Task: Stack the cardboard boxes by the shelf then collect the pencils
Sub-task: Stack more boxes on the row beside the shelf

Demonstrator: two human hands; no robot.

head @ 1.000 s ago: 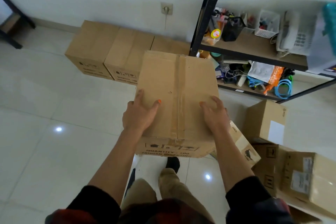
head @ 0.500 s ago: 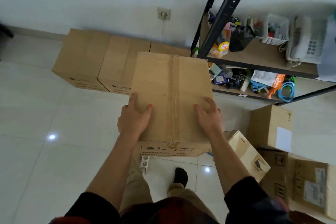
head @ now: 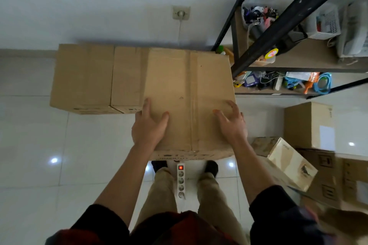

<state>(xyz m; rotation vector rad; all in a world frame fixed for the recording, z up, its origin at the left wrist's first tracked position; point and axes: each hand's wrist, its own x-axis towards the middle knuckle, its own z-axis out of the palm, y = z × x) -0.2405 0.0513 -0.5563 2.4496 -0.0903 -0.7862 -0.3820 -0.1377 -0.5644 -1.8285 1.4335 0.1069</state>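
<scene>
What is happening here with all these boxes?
A person holds a large taped cardboard box with the left hand and right hand, fingers spread on its top near the edges. It is over the row of boxes along the wall, beside the black shelf. More boxes wait on the right.

Tiled floor [head: 39,135] under boxes [head: 83,77], power strip [head: 180,181].

I see my left hand [head: 148,129] and right hand [head: 232,123] flat atop a taped brown cardboard box [head: 189,93], black metal shelf [head: 278,32] at two o'clock
</scene>
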